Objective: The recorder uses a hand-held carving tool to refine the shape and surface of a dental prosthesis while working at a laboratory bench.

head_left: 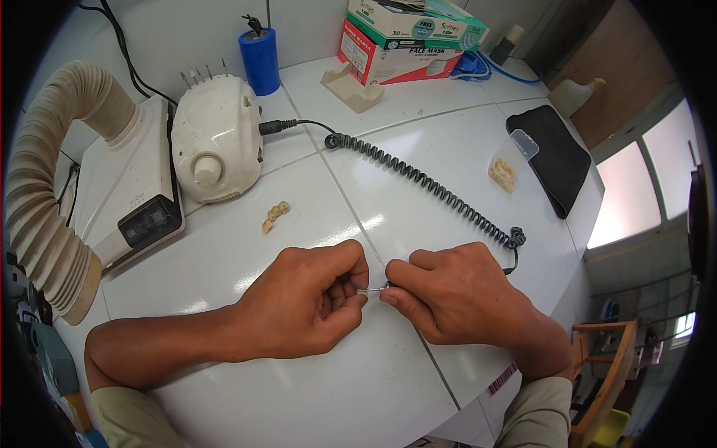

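Observation:
Both my hands meet over the white tiled table, fingers closed. My left hand (310, 299) pinches one end of a thin metal bit (372, 290). At the bit's other end, my right hand (455, 295) is wrapped round a rotary handpiece, mostly hidden by the fingers, with only a bit of its metal nose showing. A black coiled cord (422, 179) runs from the white control box (216, 142) to a spot behind the right hand. Beyond my left hand lie small tooth-coloured pieces (277, 212), like dental crowns.
At left stands a white machine (123, 187) with a ribbed beige hose (45, 194). A blue cylinder (259, 61), mask boxes (403, 56) and a beige cradle (352, 88) stand at the back. A small clear box (502, 173) holding yellowish pieces sits beside a black pouch (553, 157).

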Action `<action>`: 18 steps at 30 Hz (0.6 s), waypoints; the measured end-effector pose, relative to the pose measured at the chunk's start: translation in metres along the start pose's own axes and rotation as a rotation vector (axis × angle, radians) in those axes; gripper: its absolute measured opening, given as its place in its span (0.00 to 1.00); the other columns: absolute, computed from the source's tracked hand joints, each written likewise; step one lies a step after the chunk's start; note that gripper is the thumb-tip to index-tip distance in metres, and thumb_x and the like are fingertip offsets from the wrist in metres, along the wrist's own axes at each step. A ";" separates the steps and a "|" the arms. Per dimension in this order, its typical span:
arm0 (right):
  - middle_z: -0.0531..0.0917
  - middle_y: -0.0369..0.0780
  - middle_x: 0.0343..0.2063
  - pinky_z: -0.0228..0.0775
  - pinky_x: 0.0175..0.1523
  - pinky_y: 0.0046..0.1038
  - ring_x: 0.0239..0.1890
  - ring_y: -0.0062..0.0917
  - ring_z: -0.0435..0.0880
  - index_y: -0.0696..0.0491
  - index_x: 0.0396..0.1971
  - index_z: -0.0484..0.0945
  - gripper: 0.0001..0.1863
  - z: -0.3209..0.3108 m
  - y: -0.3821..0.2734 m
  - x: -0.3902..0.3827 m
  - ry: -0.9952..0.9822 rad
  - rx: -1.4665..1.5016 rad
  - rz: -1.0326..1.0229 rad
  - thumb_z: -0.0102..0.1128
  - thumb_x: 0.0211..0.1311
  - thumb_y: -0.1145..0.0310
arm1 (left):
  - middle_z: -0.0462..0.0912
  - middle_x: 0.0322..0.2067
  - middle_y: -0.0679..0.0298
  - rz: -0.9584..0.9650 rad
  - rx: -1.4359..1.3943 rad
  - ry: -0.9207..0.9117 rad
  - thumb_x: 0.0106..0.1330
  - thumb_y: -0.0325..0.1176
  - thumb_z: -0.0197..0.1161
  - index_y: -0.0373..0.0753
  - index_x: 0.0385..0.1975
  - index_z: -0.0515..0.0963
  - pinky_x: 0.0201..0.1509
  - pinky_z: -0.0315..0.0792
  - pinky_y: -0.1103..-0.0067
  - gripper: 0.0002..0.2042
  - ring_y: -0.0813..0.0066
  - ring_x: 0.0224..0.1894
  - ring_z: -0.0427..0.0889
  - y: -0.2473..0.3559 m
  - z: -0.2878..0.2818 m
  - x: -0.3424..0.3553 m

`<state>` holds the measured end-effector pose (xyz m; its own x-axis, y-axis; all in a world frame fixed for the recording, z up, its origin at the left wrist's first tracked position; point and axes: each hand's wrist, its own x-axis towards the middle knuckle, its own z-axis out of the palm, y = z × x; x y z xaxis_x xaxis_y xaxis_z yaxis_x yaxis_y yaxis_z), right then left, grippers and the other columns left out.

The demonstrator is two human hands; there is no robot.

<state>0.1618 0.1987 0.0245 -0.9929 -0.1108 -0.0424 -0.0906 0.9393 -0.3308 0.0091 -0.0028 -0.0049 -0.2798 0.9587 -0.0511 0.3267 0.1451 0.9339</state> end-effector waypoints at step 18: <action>0.80 0.40 0.18 0.69 0.26 0.43 0.18 0.41 0.81 0.50 0.33 0.80 0.18 -0.004 0.003 0.001 -0.021 0.041 0.002 0.61 0.82 0.54 | 0.81 0.24 0.68 0.001 -0.004 0.004 0.68 0.25 0.70 0.35 0.40 0.77 0.27 0.72 0.83 0.08 0.86 0.24 0.78 0.000 -0.001 0.000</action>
<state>0.1604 0.2032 0.0275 -0.9912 -0.1159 -0.0633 -0.0846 0.9254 -0.3694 0.0083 -0.0031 -0.0047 -0.2833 0.9578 -0.0486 0.3237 0.1432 0.9353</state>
